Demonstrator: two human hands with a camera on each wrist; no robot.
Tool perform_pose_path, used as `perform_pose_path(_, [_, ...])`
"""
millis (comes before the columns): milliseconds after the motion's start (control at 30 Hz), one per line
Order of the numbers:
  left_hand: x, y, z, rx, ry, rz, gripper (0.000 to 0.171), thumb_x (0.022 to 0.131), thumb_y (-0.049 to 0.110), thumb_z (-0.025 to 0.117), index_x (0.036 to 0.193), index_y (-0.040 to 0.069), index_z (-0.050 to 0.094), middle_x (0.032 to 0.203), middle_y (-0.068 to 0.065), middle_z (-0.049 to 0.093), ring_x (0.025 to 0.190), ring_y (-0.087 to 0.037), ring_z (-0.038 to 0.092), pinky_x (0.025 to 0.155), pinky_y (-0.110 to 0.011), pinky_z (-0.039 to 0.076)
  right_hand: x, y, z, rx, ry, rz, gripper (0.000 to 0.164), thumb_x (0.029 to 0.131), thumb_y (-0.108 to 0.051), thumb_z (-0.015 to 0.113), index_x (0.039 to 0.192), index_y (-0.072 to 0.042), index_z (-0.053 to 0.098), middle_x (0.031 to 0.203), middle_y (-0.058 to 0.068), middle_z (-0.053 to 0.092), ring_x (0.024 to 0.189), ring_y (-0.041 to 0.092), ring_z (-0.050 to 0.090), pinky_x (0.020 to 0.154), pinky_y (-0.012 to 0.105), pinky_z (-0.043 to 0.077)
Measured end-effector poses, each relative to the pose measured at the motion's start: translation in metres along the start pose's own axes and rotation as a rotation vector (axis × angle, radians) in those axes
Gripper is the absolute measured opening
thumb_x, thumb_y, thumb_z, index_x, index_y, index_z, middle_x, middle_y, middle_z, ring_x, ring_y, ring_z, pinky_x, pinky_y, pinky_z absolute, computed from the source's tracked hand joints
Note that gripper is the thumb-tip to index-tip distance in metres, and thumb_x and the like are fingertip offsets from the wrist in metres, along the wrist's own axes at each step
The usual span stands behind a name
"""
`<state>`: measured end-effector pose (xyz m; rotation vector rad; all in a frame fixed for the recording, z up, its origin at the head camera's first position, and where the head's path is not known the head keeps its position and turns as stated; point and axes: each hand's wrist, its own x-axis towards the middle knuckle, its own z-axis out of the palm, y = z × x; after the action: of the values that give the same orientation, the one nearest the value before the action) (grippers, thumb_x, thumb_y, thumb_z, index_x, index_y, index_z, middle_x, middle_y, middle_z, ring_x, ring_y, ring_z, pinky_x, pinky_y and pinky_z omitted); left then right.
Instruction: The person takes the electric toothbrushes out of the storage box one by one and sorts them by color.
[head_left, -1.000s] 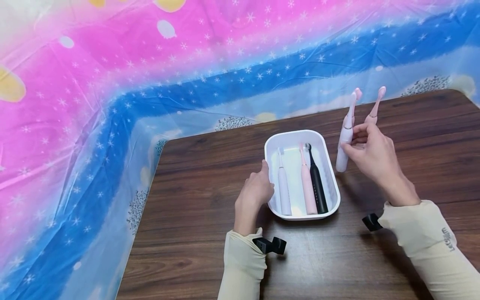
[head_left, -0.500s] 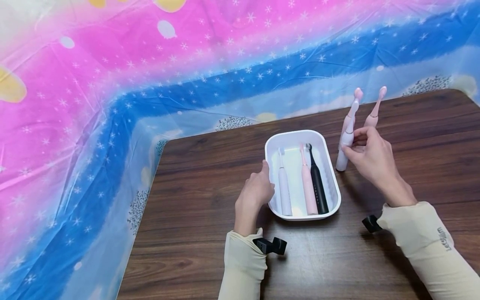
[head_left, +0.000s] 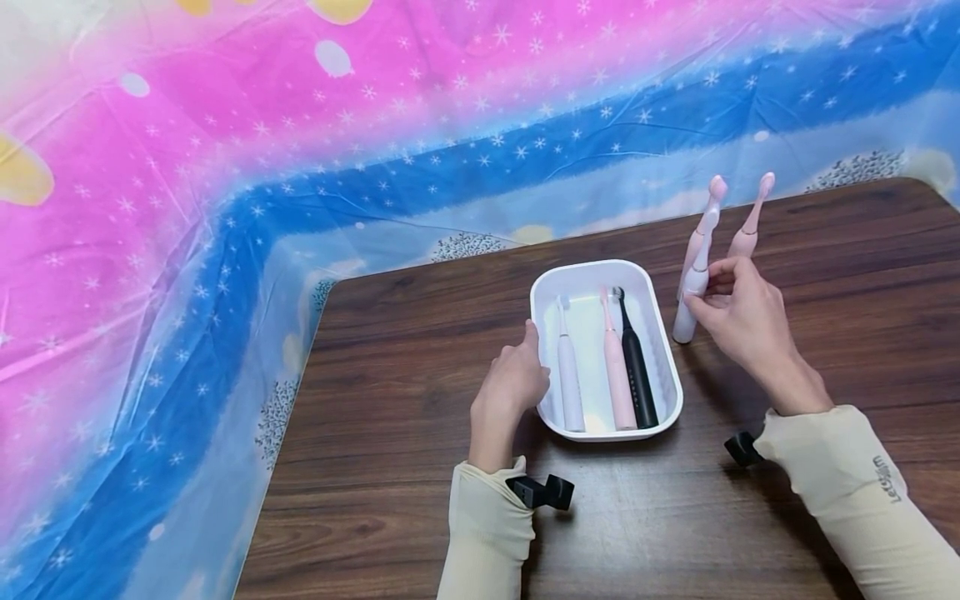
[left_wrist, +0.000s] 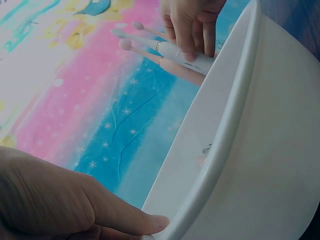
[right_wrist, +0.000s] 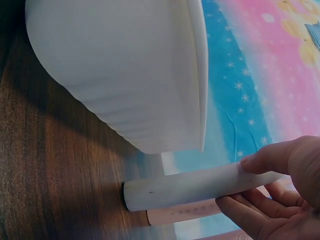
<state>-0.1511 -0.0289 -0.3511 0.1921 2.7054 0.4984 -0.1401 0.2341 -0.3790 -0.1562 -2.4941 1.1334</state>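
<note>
Pinching a white toothbrush (head_left: 683,325) between thumb and fingertips, the right hand (head_left: 753,321) holds it upright, head up, just right of the white tray (head_left: 671,371). The left hand (head_left: 510,383) grips the tray's left wall, fingers partly hidden. Two pink toothbrushes (head_left: 742,242) stand beyond.

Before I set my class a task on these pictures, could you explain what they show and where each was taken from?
No machine here, only a person working bare-handed. A camera on the head, looking down, takes the wide view; the close views come from each wrist. On the table, a white box contains three toothbrushes: white, pink and black. The left hand holds the box at one side; the right hand pinches another white toothbrush, nearly upright. Two pink toothbrushes stand just beyond, partly hidden.
</note>
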Motion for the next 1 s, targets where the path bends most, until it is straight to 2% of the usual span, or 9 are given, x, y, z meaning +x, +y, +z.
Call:
perform_pose_path(233, [0.0004,0.0000,0.0002,0.006,0.002,0.001,0.067,0.094,0.019,0.050,0.149,0.011,0.014,0.119,-0.018,0.058,0.096,-0.027,0.058,0.079,-0.037,0.045,-0.0024,0.0000,-0.0006,-0.012,-0.021,0.001,0.039,0.083,-0.017,0.066,0.111,0.004,0.048,0.102,0.023,0.062,0.091,0.032,0.062,0.082,0.045,0.044])
perform_pose_path(367, [0.0001,0.0000,0.0000,0.006,0.003,0.001,0.067,0.094,0.019,0.050,0.149,0.010,0.014,0.120,-0.018,0.058,0.098,-0.027,0.058,0.080,-0.037,0.045,-0.0024,0.0001,-0.0018,-0.015,-0.033,-0.002,0.039,0.083,-0.017,0.066,0.110,0.004,0.048,0.101,0.023,0.062,0.090,0.032,0.063,0.074,0.018,0.044])
perform_pose_path(433, [0.0001,0.0000,0.0001,0.005,0.003,0.001,0.067,0.094,0.018,0.050,0.149,0.010,0.014,0.119,-0.018,0.058,0.098,-0.027,0.058,0.079,-0.038,0.045,-0.0022,0.0002,-0.0024,-0.020,-0.040,-0.001,0.039,0.083,-0.018,0.066,0.110,0.004,0.048,0.101,0.023,0.062,0.090,0.031,0.063,0.069,0.010,0.038])
perform_pose_path(467, [0.0001,0.0000,0.0002,0.005,0.003,0.000,0.067,0.094,0.018,0.050,0.149,0.010,0.014,0.119,-0.018,0.058,0.098,-0.027,0.058,0.079,-0.038,0.045,-0.0022,0.0002,-0.0027,-0.021,-0.043,0.001,0.039,0.083,-0.018,0.066,0.110,0.004,0.048,0.101,0.023,0.062,0.090,0.032,0.063,0.069,0.010,0.037])
perform_pose_path(600, [0.0001,-0.0002,0.0009,-0.003,0.002,-0.004,0.066,0.094,0.018,0.050,0.149,0.011,0.014,0.119,-0.019,0.058,0.100,-0.028,0.057,0.080,-0.038,0.045,-0.0032,-0.0001,-0.0032,-0.028,-0.053,0.002,0.040,0.083,-0.017,0.066,0.110,0.004,0.047,0.101,0.023,0.061,0.091,0.031,0.062,0.071,0.019,0.042])
perform_pose_path(767, [0.0002,-0.0005,0.0012,-0.010,0.005,-0.005,0.066,0.093,0.018,0.050,0.149,0.011,0.015,0.121,-0.019,0.057,0.099,-0.028,0.057,0.079,-0.038,0.045,-0.0048,-0.0008,-0.0033,-0.028,-0.055,-0.002,0.039,0.083,-0.016,0.066,0.110,0.005,0.047,0.101,0.024,0.061,0.091,0.032,0.062,0.070,0.016,0.040])
perform_pose_path(867, [0.0002,-0.0007,0.0012,-0.007,0.008,-0.001,0.066,0.093,0.018,0.050,0.149,0.011,0.015,0.120,-0.019,0.057,0.098,-0.028,0.058,0.079,-0.038,0.045,-0.0048,-0.0011,-0.0033,-0.027,-0.058,-0.005,0.039,0.083,-0.015,0.066,0.110,0.005,0.047,0.101,0.024,0.061,0.091,0.033,0.062,0.074,0.029,0.046])
perform_pose_path(967, [0.0004,-0.0009,0.0012,-0.003,0.011,0.003,0.066,0.093,0.018,0.051,0.149,0.010,0.015,0.119,-0.019,0.058,0.097,-0.028,0.058,0.079,-0.038,0.045,-0.0050,-0.0016,-0.0039,-0.025,-0.070,0.003,0.039,0.083,-0.014,0.065,0.111,0.005,0.046,0.103,0.025,0.060,0.092,0.033,0.061,0.078,0.044,0.046])
perform_pose_path(1000, [0.0005,-0.0010,0.0012,-0.002,0.012,0.005,0.066,0.093,0.017,0.051,0.148,0.010,0.015,0.119,-0.019,0.058,0.096,-0.028,0.058,0.078,-0.038,0.045,-0.0051,-0.0016,-0.0042,-0.022,-0.076,0.008,0.039,0.083,-0.014,0.065,0.112,0.005,0.046,0.103,0.025,0.060,0.093,0.034,0.061,0.078,0.045,0.046])
